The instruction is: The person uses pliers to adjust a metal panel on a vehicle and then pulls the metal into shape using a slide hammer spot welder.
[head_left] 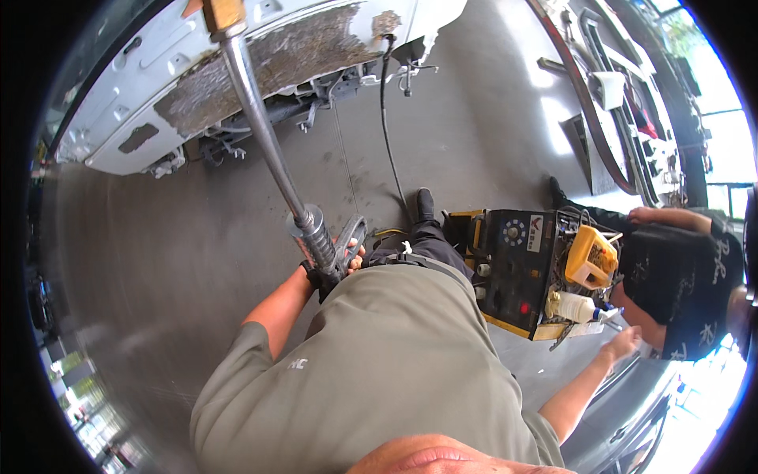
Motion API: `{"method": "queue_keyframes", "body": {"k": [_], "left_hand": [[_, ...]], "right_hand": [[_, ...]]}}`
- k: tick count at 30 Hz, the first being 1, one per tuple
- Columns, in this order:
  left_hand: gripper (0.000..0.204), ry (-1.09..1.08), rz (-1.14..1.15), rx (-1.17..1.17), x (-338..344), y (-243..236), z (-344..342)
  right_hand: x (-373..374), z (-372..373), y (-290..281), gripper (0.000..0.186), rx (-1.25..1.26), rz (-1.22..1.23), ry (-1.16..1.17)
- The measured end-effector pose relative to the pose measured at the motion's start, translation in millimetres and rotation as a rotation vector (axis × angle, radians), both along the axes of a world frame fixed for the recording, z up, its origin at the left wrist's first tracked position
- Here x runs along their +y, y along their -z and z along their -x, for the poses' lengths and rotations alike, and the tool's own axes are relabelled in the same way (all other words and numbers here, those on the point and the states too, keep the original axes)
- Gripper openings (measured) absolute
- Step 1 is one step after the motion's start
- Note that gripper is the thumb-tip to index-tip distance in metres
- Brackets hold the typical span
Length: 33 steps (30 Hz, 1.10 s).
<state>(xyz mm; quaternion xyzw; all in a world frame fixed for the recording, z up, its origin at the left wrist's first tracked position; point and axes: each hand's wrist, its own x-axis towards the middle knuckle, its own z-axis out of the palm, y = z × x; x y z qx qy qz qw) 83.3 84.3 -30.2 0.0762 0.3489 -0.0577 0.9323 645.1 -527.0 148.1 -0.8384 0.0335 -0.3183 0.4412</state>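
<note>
My left hand is closed round the black handle of a slide-hammer dent puller. Its long chrome rod rises away to the upper left and ends in a brass-coloured block in front of a white vehicle panel. A coil spring surrounds the rod close to the handle. My right hand reaches out to the right with its fingers curled, beside a white bottle with a blue top. A pale object shows at those fingers; its kind is unclear.
A black and yellow machine with a dial stands at my right, bearing a yellow plastic container. Beyond it is another person in a dark shirt. A black cable hangs from the panel to the floor. Vehicle parts stand at the upper right.
</note>
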Motion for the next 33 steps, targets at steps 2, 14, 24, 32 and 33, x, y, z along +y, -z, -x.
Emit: {"method": "queue_keyframes", "body": {"k": [2,14,24,32,33], "left_hand": [[0.036,-0.072,0.069,0.018,-5,-5,18],[0.039,-0.250,0.392,0.213,-105,31,42],[0.059,-0.455,0.615,0.301,-138,43,-2],[0.046,-0.437,0.708,0.020,-102,60,-40],[0.046,-0.415,0.709,-0.037,-104,60,-37]], "right_hand": [[189,57,-129,0.024,-0.051,-0.121,-0.174],[688,302,31,0.073,1.882,-0.582,-2.295],[711,292,184,0.028,2.081,-0.634,-1.921],[760,270,179,0.028,1.916,-0.713,-2.087],[760,270,180,0.029,1.929,-0.693,-2.094]]}}
